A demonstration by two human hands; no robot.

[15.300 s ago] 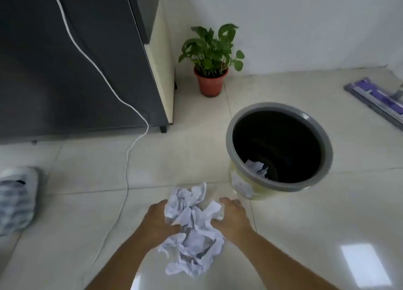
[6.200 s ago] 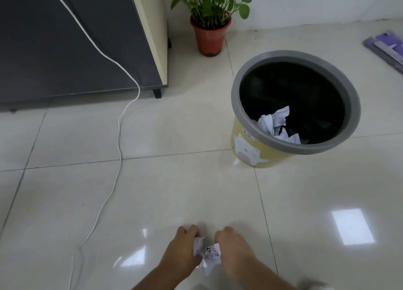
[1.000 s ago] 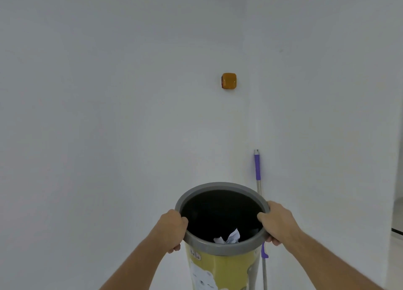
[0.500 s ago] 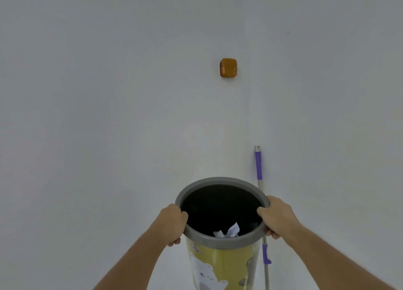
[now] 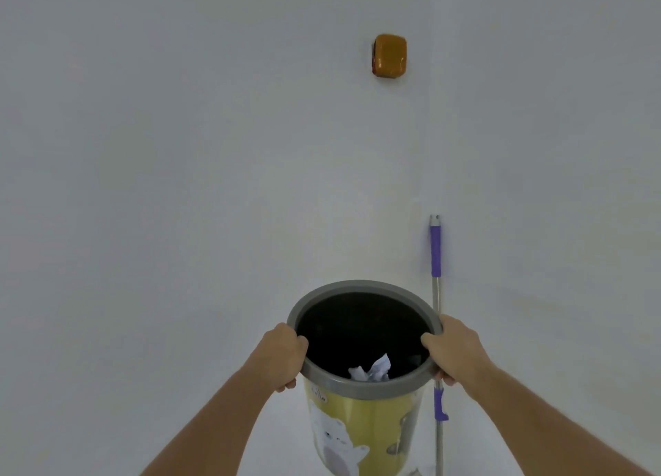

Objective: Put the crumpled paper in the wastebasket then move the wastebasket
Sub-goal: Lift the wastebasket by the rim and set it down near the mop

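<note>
1. The wastebasket [image 5: 361, 422], yellow with a grey rim, is held up before a white wall [image 5: 179, 153]; crumpled paper [image 5: 372, 370] lies inside.
2. The left hand [image 5: 282, 357] and right hand [image 5: 452, 350] are each closed over opposite sides of the rim.
3. Judged light and rigid; the rim is the soundest hold.
4. A mop handle [image 5: 435, 254] leans at the wall corner just beside it; an orange wall fitting [image 5: 390, 56] sits above. The floor is not visible.
</note>
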